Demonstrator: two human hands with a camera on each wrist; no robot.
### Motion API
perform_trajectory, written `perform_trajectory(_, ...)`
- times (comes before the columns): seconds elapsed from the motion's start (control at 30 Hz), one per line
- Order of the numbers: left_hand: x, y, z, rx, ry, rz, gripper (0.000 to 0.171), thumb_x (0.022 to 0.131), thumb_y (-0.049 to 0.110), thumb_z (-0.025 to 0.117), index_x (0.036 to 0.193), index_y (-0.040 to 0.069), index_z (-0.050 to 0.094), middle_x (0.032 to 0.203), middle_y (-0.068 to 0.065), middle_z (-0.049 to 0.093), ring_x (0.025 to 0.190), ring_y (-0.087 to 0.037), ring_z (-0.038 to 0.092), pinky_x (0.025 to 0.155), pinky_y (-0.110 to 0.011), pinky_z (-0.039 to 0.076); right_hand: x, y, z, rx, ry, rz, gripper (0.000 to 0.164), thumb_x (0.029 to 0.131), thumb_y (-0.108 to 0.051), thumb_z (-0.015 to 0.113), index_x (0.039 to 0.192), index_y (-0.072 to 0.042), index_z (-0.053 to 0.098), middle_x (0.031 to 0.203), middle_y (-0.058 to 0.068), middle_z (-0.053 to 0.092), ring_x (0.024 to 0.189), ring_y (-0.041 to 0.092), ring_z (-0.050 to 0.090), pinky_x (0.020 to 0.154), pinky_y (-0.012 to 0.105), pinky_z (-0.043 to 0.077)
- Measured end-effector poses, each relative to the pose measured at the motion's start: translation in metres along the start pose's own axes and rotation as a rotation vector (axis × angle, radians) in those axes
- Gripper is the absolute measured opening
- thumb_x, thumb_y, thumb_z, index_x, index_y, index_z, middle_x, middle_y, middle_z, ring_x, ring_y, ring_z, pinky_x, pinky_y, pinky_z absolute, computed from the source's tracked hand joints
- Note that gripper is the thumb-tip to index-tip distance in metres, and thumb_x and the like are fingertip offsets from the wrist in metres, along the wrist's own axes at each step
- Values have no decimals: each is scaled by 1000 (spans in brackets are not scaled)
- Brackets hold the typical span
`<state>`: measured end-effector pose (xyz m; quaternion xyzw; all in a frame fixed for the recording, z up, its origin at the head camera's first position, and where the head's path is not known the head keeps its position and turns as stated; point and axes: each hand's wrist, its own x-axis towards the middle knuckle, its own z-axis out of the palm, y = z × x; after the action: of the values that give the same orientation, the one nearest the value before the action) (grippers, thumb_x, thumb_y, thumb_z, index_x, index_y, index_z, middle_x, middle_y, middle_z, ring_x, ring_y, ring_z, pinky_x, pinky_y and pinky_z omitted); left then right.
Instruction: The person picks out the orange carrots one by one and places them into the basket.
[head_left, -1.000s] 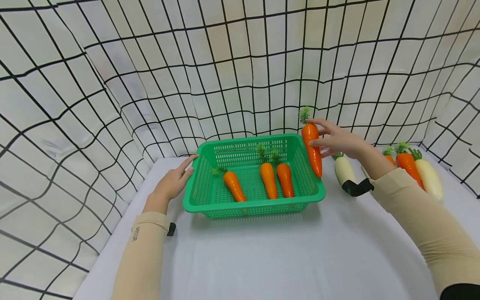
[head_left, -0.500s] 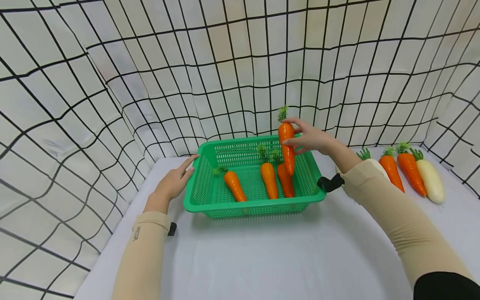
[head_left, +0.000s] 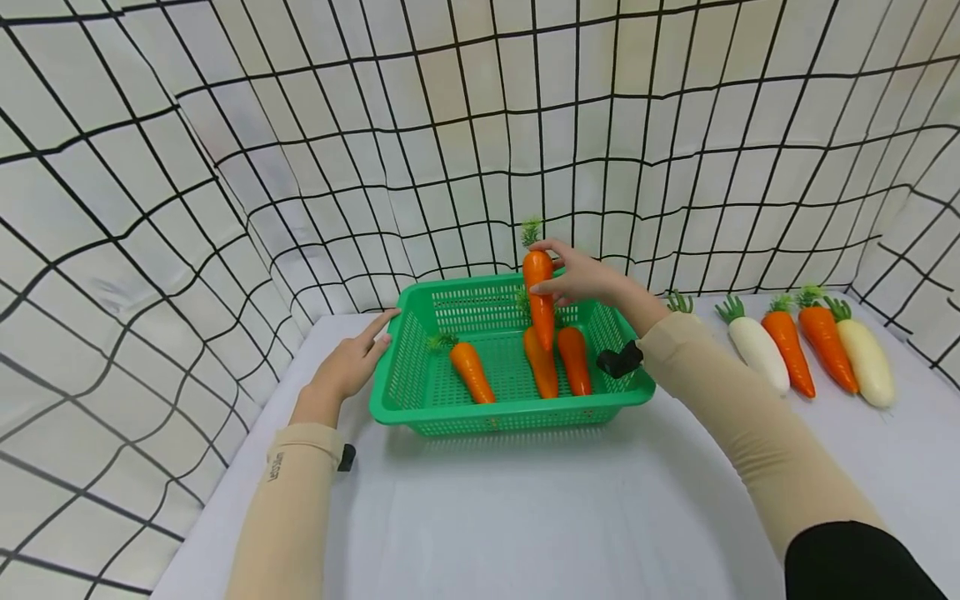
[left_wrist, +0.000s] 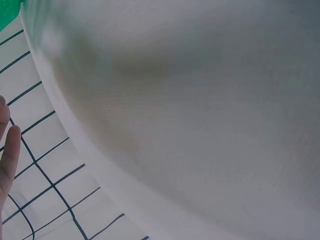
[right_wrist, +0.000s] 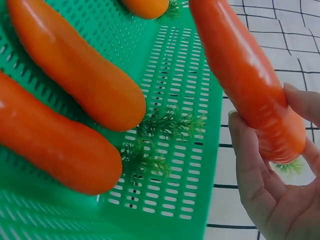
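Four orange carrots gather at the green basket (head_left: 480, 413): three carrots (head_left: 472, 375) lie inside it, and a held carrot (head_left: 542, 315) hangs over it, near upright, leafy top up. The right hand (head_left: 583, 277) has that one, thumb and fingers pinching its thick upper end! From the head view it cuts across the middle carrot in the basket; whether the tip touches is impossible to tell. Over at the basket's left rim, the left hand (head_left: 347, 365) rests, index finger straight, thumb spread apart from it; how the other fingers lie, I can't tell.

Look right of the basket, and there's a row: white radish (head_left: 757, 353), orange carrot (head_left: 791, 354), another carrot (head_left: 828, 348), then a cream radish (head_left: 866, 363) farthest out. Green leaves (head_left: 681, 302) poke up nearer the basket, the rest behind the right sleeve (head_left: 738, 408). That sleeve crosses beyond the basket's right rim, and a black wrist fitting (head_left: 621, 360) blocks part of the basket's right wall.

Underneath the basket, a white-covered table (head_left: 480, 517), faintly shadowed along the basket's front. Behind the basket and to both sides, white walls (head_left: 551, 100) rise, crossed by wavy black grid lines.
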<state>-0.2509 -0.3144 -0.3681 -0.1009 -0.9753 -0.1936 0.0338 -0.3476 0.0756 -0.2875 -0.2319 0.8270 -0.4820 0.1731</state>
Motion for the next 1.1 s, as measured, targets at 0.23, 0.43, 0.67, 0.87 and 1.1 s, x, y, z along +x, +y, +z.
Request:
perform_trajectory(0.23, 3, 1, -1, -2, -3, 6, 58, 112, 49, 28, 164, 25, 23, 82, -16, 64, 78, -34, 65, 63, -48, 49, 18, 11, 7, -34, 8, -15, 72, 101, -10, 67, 160, -12, 26, 152, 30, 33, 76, 26, 59, 80, 43, 56)
perform_trajectory(0.43, 4, 2, -3, 2, -7, 3, 58, 112, 49, 28, 164, 26, 23, 75, -11, 60, 74, -31, 62, 62, -45, 47, 26, 16, 22, -67, -28, -25, 70, 100, -10, 67, 158, -10, 27, 153, 30, 35, 79, 30, 61, 85, 49, 54)
perform_trajectory(0.67, 2, 0, -5, 10, -6, -1, 58, 112, 49, 27, 164, 25, 23, 81, -14, 64, 76, -32, 63, 62, -46, 48, 35, 14, 41, -83, -67, 16, 67, 98, -10, 71, 150, -12, 29, 130, 26, 50, 75, 25, 58, 82, 46, 54)
perform_trajectory(0.87, 1, 0, -4, 7, -3, -2, 57, 112, 48, 28, 164, 25, 23, 86, -17, 66, 79, -34, 64, 64, -47, 49, 38, 14, 52, -110, -112, 40, 66, 97, -9, 71, 148, -11, 30, 126, 24, 52, 80, 27, 62, 79, 39, 55)
perform_trajectory(1.1, 0, 0, 0, 2, 0, -17, 58, 112, 49, 28, 164, 25, 23, 79, -13, 63, 82, -35, 65, 68, -50, 50, 39, 17, 58, -190, -160, 59, 58, 99, -8, 68, 148, -6, 36, 116, 20, 59, 80, 24, 64, 79, 36, 54)
